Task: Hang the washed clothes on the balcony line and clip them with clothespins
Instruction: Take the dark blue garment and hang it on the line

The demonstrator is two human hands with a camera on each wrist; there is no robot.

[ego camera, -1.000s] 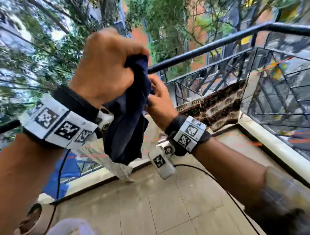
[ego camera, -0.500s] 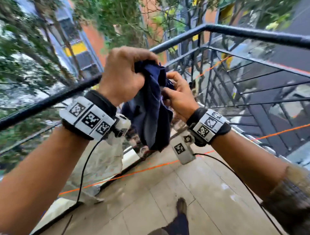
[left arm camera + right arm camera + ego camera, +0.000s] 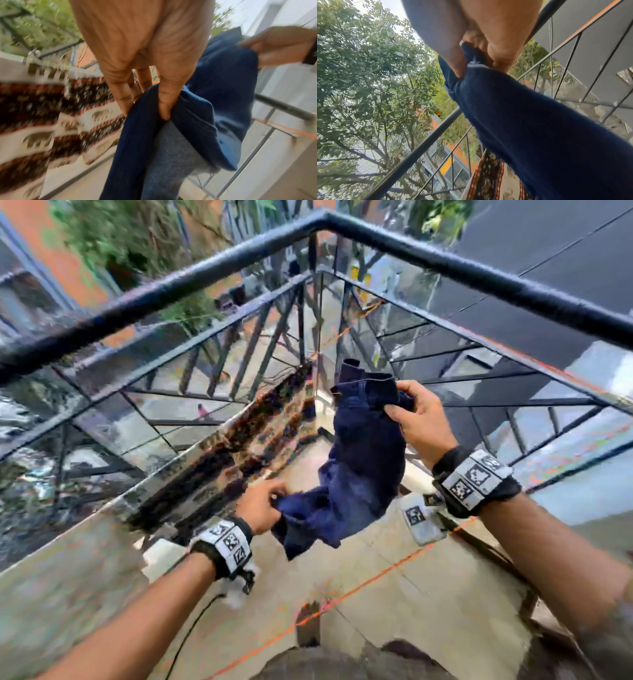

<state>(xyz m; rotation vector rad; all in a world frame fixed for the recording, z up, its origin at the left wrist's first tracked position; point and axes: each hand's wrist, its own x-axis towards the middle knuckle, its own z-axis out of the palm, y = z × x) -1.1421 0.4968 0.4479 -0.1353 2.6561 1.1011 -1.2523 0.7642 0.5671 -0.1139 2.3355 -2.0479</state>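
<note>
A dark blue garment (image 3: 359, 463) hangs stretched between my two hands above the balcony floor. My right hand (image 3: 416, 419) grips its upper end, near a hemmed edge, fingers curled round the cloth (image 3: 513, 115). My left hand (image 3: 260, 505) is lower and pinches the other end (image 3: 171, 135) between thumb and fingers. A thin orange line (image 3: 370, 580) runs low across the balcony under the garment. No clothespins show in any view.
A black metal railing (image 3: 205, 275) with slanted bars wraps the balcony corner ahead. A patterned brown, red and white cloth (image 3: 239, 440) hangs along the left side (image 3: 42, 121). Trees (image 3: 368, 81) and buildings lie beyond. My foot (image 3: 308, 625) stands on the tiled floor.
The hands have dropped from chest height and pulled apart, the left going down and left. The bunched garment is now drawn out between them. The view tilted down toward the balcony corner.
</note>
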